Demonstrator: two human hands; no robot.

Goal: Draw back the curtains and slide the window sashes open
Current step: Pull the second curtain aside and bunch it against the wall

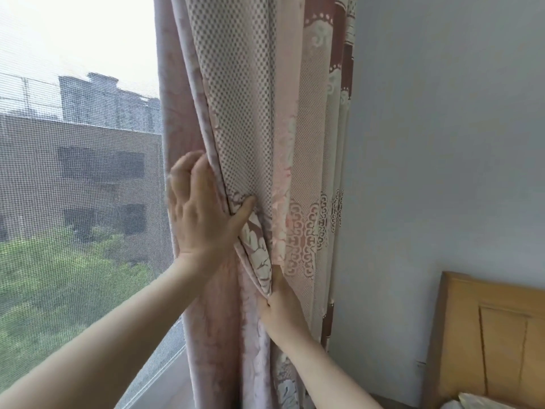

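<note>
A pink patterned curtain (253, 113) hangs bunched against the right side of the window, next to the wall. My left hand (200, 211) grips the curtain's left edge, fingers behind the fabric and thumb pressed on the front fold. Lower down, my right hand (280, 308) pinches a fold of the same curtain. The window (76, 172) on the left is uncovered, with a fine mesh screen across it. Buildings and green trees show through the mesh. The sash frames are out of view apart from a bottom rail (165, 364).
A pale blue wall (442, 143) fills the right side. A wooden headboard (486, 335) stands at the bottom right, with a bit of bedding (472, 404) below it. The window sill (174, 388) runs along the bottom under my left forearm.
</note>
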